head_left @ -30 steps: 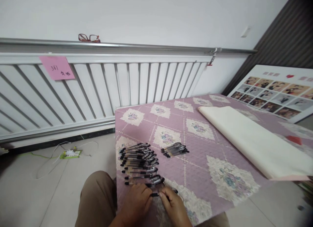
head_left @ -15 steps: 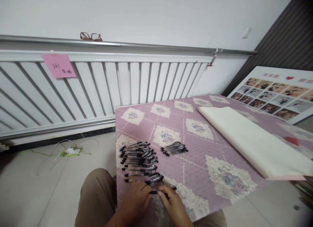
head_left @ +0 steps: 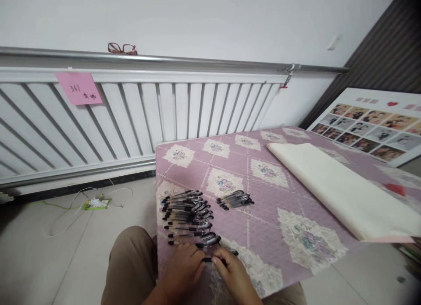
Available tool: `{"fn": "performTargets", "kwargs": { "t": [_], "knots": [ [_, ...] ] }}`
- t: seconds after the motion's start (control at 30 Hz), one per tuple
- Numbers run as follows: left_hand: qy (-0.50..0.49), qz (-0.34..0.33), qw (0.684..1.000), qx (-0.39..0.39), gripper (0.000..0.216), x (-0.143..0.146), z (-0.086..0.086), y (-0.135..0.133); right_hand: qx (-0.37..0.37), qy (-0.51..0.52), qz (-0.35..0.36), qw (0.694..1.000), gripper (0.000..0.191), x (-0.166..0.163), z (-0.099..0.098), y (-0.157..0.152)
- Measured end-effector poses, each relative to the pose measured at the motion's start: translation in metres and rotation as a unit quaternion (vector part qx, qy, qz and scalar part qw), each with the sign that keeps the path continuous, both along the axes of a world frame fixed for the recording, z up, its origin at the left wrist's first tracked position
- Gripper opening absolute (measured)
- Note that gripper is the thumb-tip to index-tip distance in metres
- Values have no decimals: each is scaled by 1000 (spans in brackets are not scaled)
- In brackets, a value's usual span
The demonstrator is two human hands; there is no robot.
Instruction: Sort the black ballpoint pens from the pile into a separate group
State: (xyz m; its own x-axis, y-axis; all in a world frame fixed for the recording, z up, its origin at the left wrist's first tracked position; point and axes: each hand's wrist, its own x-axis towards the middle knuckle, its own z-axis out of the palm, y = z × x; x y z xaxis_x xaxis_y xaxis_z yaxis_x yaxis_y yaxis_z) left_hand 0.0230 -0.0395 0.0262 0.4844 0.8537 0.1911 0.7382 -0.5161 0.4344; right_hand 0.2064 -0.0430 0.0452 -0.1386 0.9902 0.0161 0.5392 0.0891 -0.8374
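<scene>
Head view: a pen (head_left: 207, 260) is held between the left hand (head_left: 186, 263) and the right hand (head_left: 232, 270), low at the near edge of the table (head_left: 263, 232). Both hands are drawn in narrow, close together, with the pen pinched at the thumbs and fingertips. Only a short dark stretch is left visible between them, so which end is gripped by which hand cannot be told. A dark tip (head_left: 234, 252) is seen just beyond the right hand; whether it is part of the same pen is hidden. Similar pens are spread in a larger group (head_left: 187, 214) just beyond the left hand, and bunched in a smaller group (head_left: 236, 200) farther off.

The pen is judged to be very light, stiff and smooth, likely plastic, and apt to roll or slip on its round barrel. It is best taken by fingertips on either side of the middle; a thin tip or clip could be bent if pressed hard.
</scene>
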Motion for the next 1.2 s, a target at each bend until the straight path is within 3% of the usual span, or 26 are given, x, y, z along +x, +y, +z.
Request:
{"fn": "performTargets", "kwargs": {
  "t": [0.27,0.53,0.87,1.1,1.2],
  "knots": [
    [-13,1,1000,-3,10,0,-1,0,-46,11,-6,999,7,5,-9,0],
    [-32,9,999,-9,10,0,0,0,1,-31,16,999,25,1,-5,0],
    [-29,12,999,-25,10,0,-5,1,-39,-12,6,999,9,6,-10,0],
    [-42,14,999,-9,8,0,-7,1,-12,-45,18,999,25,0,-6,-1],
    [-44,11,999,-6,8,0,-9,2,-22,-33,9,999,20,0,-5,-1]
  ]
}}
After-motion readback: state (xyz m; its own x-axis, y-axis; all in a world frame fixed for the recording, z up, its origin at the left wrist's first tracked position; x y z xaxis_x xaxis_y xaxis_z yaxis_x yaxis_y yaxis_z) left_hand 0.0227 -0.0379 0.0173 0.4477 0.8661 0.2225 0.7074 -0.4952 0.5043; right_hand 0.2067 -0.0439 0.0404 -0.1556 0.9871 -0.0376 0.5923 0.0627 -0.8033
